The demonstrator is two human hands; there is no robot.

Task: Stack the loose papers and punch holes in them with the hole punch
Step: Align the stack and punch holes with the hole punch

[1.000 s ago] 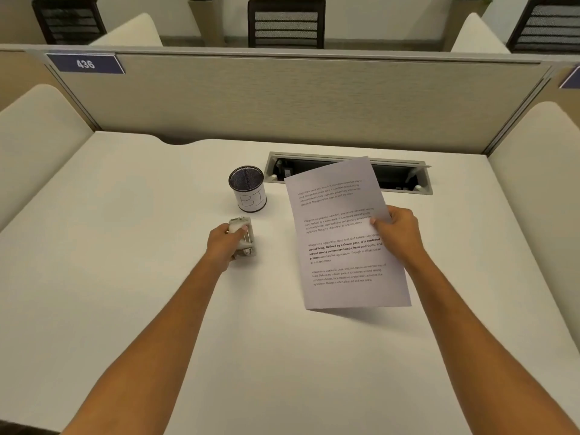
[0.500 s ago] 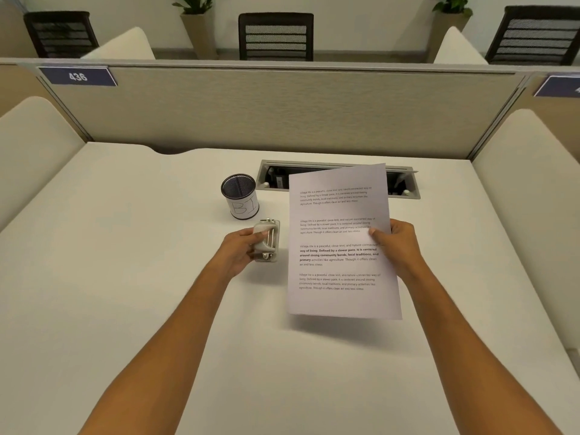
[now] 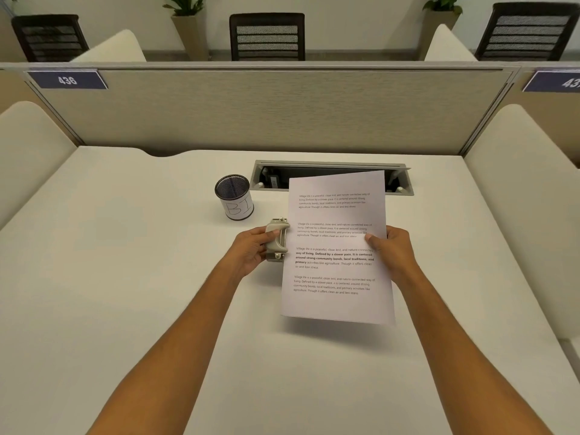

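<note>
A wide white surface (image 3: 125, 293) is seen from above, closed off at the far side by a beige partition panel (image 3: 266, 111) on which a blue number plate (image 3: 67, 80) reading 436 is fixed at the upper left. Set into the far part of the surface is a long cable tray (image 3: 405, 180) with its lid raised. In front of that tray, and partly covering it, a stack of printed papers (image 3: 337, 246) is held lifted off the surface, its shadow cast below its near edge. The stack is pinched at its right edge by the right hand (image 3: 394, 249), the thumb laid on the printed face and the fingers hidden behind. To the left of the tray a black mesh pen cup (image 3: 233, 197) with a white label marked "BI" stands upright. Just in front of the cup, the grey hole punch (image 3: 277, 240) is found at the left edge of the papers, touching or nearly touching that edge; whether the sheets are already in its slot cannot be told. The punch is gripped by the left hand (image 3: 251, 248), whose grip is closed around its handle from the left side.
</note>
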